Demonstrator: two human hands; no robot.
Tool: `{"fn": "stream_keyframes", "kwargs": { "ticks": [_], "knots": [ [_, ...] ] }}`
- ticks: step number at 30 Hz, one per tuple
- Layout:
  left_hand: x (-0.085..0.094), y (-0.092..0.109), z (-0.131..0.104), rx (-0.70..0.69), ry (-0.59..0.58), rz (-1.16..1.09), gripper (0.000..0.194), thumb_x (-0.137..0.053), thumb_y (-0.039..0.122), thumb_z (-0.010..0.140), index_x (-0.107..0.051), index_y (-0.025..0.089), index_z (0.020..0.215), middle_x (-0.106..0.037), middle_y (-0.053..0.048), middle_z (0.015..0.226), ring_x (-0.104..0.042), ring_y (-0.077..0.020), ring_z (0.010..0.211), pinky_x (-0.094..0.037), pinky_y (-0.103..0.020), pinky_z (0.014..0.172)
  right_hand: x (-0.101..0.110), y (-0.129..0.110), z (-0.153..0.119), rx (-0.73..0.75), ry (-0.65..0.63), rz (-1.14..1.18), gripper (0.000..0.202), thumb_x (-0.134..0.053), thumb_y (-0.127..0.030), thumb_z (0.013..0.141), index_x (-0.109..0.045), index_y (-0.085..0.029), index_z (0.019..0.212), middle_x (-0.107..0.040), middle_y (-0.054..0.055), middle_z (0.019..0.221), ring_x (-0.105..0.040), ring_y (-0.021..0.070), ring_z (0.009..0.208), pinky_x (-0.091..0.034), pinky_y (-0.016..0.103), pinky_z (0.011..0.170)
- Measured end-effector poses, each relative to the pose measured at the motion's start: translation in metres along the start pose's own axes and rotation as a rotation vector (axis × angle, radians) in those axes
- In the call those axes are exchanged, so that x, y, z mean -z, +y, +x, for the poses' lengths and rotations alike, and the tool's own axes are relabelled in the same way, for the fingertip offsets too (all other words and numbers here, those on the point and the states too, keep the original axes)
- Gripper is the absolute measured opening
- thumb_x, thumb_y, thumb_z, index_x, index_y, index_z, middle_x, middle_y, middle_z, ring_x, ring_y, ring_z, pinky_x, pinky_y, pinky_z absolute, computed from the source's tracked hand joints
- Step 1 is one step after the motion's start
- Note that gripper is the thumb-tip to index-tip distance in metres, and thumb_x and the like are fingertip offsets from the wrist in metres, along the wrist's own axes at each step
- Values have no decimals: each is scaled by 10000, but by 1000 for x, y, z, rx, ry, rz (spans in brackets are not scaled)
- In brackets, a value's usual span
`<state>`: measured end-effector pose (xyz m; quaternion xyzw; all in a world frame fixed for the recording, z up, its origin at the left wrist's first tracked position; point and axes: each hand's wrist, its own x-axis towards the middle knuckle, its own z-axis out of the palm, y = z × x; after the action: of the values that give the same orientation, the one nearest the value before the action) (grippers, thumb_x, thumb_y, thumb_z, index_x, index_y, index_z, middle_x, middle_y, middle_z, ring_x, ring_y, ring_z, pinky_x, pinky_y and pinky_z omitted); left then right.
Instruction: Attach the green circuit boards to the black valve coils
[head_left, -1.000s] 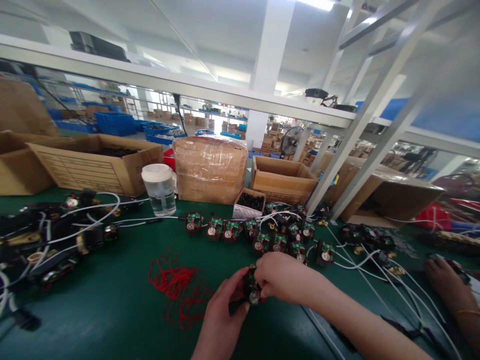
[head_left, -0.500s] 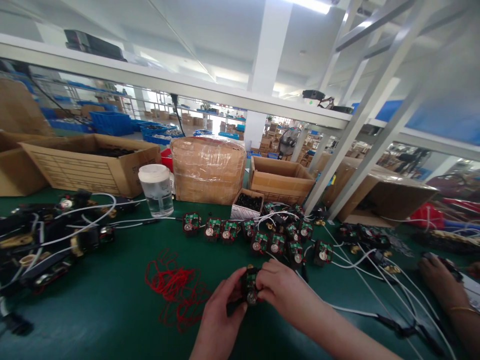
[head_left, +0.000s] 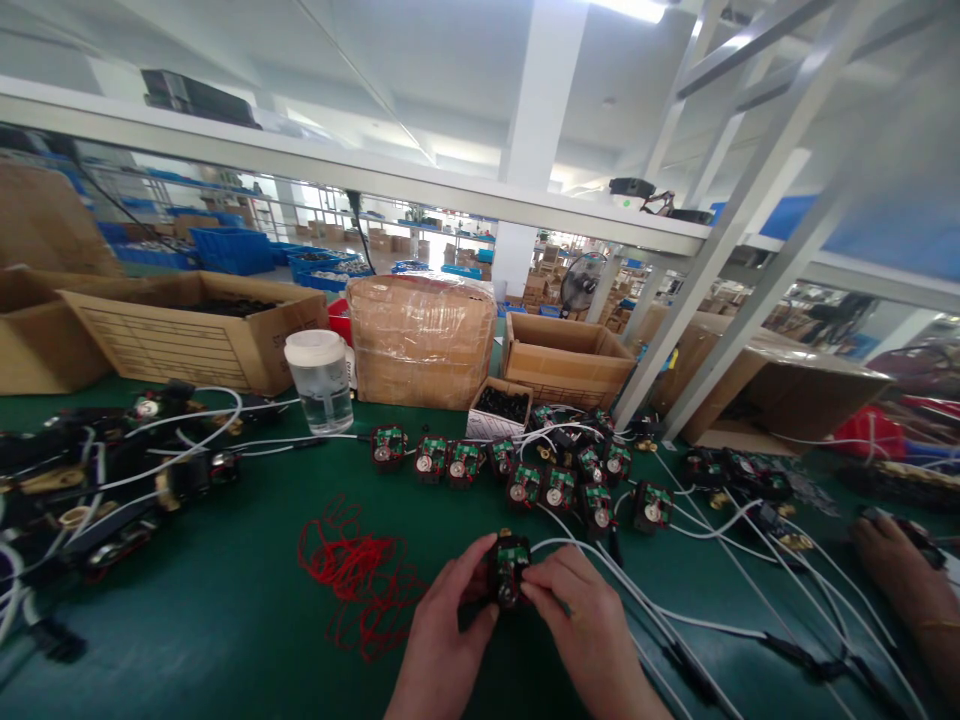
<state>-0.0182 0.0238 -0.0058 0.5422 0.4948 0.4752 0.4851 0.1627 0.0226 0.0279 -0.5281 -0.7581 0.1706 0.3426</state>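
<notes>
Held low in front, just above the green table [head_left: 225, 620] or touching it (cannot tell which): a black unit [head_left: 508, 572] with a green board facing up and a shiny round part at the near end. Taken here as the centre of the clock.

At 8 o'clock, left hand [head_left: 448, 615], half closed around the unit, with forefinger at the far left corner and thumb at the near end. At 4 o'clock, right hand [head_left: 583, 605], with thumb and forefinger nearly together at the unit's right edge; too small to tell what, if anything, is pinched between them.

Close by at 9 o'clock, a loose tangle of red wire [head_left: 352, 560]. In an arc from 10 to 2 o'clock, other units [head_left: 465, 462], most with green boards showing. Behind them at 12, a small box [head_left: 501, 408] full of black parts. At 11, a wrapped box [head_left: 420, 340]; towards 1, an open box [head_left: 568, 352]. At 10, a clear cup [head_left: 321, 385] with a white lid.

Between 9 and 10, well apart, a pile [head_left: 150, 500] of black parts and white leads. Out towards 4, white cables [head_left: 705, 621]. At 3, far off, a co-worker's hand [head_left: 892, 555] on something dark.
</notes>
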Motion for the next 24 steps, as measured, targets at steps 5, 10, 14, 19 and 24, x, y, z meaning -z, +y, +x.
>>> {"fn": "stream_keyframes", "kwargs": {
  "ticks": [5, 10, 14, 19, 24],
  "knots": [
    [0, 6, 0, 5, 5, -8, 625, -582, 111, 711, -638, 267, 1314, -737, -41, 1149, -721, -190, 984, -572, -355, 968, 12, -3, 14, 138, -118, -132, 199, -614, -42, 923, -712, -208, 872, -659, 20, 858, -586, 197, 854, -440, 314, 795],
    [0, 5, 1, 8, 10, -33, 626, -580, 102, 689, -657, 257, 1291, -743, -41, 1109, -728, -197, 963, -583, -354, 943, 34, -18, 45, 113, -348, -156, 212, -699, -28, 848, -658, -199, 730, -623, -6, 813, -581, 174, 863, -416, 263, 742],
    [-1, 1, 3, 6, 7, -41, 627, -588, 103, 698, -649, 260, 1302, -750, -45, 1111, -734, -204, 971, -584, -357, 944, 41, -26, 55, 69, -425, -157, 218, -680, 1, 823, -616, -191, 743, -603, -9, 842, -573, 164, 868, -391, 256, 738],
    [-1, 1, 3, 18, -1, -52, 625, -602, 116, 701, -643, 260, 1308, -751, -51, 1137, -739, -211, 975, -582, -360, 946, 35, -18, 47, -51, -374, -40, 190, -669, -28, 805, -606, -193, 735, -615, -18, 826, -582, 152, 816, -386, 251, 719],
    [0, 1, 2, 26, 9, -21, 634, -603, 126, 693, -641, 262, 1311, -751, -49, 1149, -734, -213, 999, -572, -373, 970, 15, -10, 26, -239, -157, 88, 130, -620, -91, 817, -584, -197, 750, -613, -13, 785, -586, 159, 745, -402, 262, 689]
  ]
}}
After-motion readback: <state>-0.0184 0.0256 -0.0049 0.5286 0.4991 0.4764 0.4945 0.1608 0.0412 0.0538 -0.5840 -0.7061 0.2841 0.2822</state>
